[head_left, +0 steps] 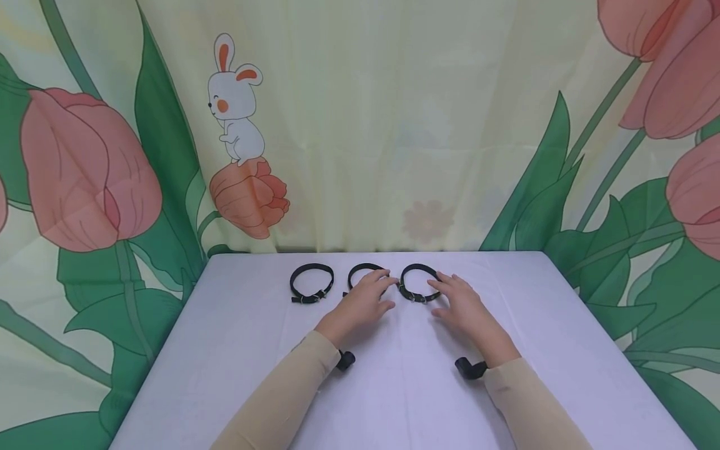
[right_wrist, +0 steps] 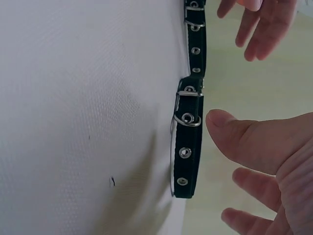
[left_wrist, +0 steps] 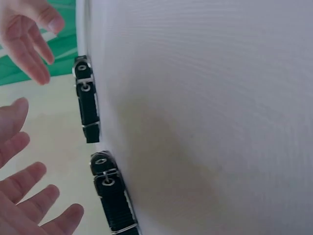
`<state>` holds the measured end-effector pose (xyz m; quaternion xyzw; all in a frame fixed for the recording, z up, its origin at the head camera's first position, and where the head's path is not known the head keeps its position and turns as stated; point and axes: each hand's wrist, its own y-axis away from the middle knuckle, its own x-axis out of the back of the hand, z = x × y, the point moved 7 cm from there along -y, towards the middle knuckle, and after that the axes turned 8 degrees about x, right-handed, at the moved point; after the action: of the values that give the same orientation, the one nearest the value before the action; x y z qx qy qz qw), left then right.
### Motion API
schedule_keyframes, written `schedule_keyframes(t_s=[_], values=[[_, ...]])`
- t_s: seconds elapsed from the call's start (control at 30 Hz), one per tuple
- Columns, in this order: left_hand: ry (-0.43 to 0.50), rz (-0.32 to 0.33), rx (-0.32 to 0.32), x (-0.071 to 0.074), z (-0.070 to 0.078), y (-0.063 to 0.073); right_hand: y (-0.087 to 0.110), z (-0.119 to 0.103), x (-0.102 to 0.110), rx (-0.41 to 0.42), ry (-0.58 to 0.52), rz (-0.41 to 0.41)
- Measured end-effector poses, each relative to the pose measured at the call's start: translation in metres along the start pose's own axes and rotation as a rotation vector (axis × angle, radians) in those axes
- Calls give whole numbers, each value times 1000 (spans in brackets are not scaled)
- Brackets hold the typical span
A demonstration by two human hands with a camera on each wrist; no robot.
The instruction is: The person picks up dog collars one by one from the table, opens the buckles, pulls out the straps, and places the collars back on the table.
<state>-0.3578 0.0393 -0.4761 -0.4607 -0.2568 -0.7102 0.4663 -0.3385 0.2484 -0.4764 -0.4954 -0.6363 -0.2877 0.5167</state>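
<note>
Three black buckled collars stand on edge in a row on the table, each fastened into a ring. My left hand hovers in front of the middle collar, partly hiding it, fingers spread and relaxed. Beside the right collar is my right hand, its fingers apart and holding nothing. Whether its fingertips touch that collar, I cannot tell from the head view. Metal eyelets and a buckle show on the right collar in the right wrist view. The left collar sits apart from both hands.
A white cloth covers the table. Behind it hangs a curtain printed with tulips and a rabbit. Small black cameras are worn at both wrists. The collars sit near the table's far edge.
</note>
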Motion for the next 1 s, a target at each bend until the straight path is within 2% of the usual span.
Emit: schedule_keyframes(t_s=[0.2, 0.37, 0.67, 1.0], values=[[15, 11, 11, -2, 1, -8, -5, 3, -3, -13, -20, -20], [2, 8, -1, -5, 3, -18, -9, 2, -2, -3, -30, -12], [55, 2, -20, -4, 7, -28, -15, 7, -6, 12, -44, 10], [50, 3, -65, -8, 11, -43, -21, 12, -8, 39, -78, 34]])
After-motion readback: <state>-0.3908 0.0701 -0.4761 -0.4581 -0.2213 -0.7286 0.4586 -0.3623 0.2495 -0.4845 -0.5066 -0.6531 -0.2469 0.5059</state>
